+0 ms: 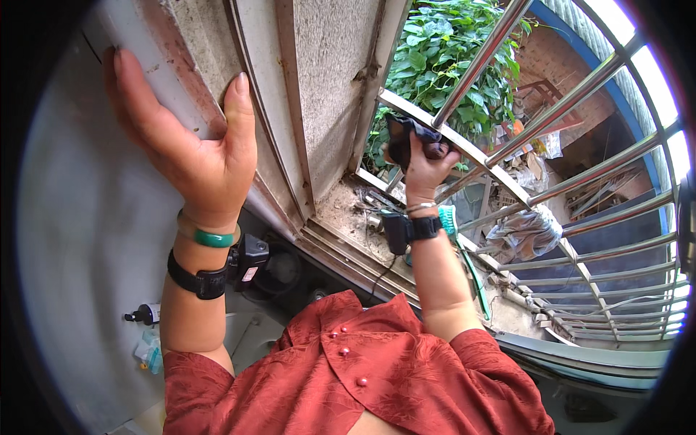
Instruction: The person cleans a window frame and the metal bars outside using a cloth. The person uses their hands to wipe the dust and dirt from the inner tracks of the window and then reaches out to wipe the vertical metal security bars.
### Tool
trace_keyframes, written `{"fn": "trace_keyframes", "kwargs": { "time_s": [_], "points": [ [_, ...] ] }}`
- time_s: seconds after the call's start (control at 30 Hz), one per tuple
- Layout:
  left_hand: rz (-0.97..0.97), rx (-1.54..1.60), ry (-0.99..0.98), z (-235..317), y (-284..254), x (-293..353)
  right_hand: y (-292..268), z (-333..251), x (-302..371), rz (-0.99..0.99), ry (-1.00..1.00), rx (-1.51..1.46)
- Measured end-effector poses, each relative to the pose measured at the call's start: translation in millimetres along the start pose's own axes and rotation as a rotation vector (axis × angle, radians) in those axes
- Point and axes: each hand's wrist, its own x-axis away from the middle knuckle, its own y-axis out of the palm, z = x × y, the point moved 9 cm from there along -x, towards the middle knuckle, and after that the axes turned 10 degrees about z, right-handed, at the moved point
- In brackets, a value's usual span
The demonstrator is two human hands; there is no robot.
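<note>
My right hand [426, 170] reaches out through the window and is closed on a dark cloth [406, 138]. The cloth is bunched against the flat metal rail [475, 152] of the window grille, and part of it is hidden by my fingers. My left hand [199, 156] rests against the white wall edge [177, 69] beside the window. Its thumb and fingers are stretched apart, one on each side of the corner. Close to my right forearm, a green brush [467, 254] with a long handle leans on the outer ledge.
Round metal bars [554, 109] curve across the right side. A grey rag [533, 232] hangs on them further along. The dusty sill [348, 206] holds debris and a cable. Leafy green plants [449, 65] grow outside. Small bottles and packets [148, 315] lie low at the left.
</note>
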Motion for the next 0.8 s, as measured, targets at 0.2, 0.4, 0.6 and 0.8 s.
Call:
{"fn": "trace_keyframes", "kwargs": {
  "time_s": [0.2, 0.4, 0.6, 0.8],
  "points": [
    [0.014, 0.078, -0.065, 0, 2, 1, -3, 37, -5, -0.019, 0.035, -0.024],
    [-0.012, 0.077, -0.099, -4, 3, 3, 0, 53, -3, -0.372, 0.1, -0.014],
    [-0.006, 0.089, -0.122, -4, 3, 5, -17, 96, 21, -0.564, 0.238, 0.122],
    [-0.02, 0.119, -0.11, -4, 4, 7, -65, 141, 59, -0.478, 0.127, 0.46]
  ]
}}
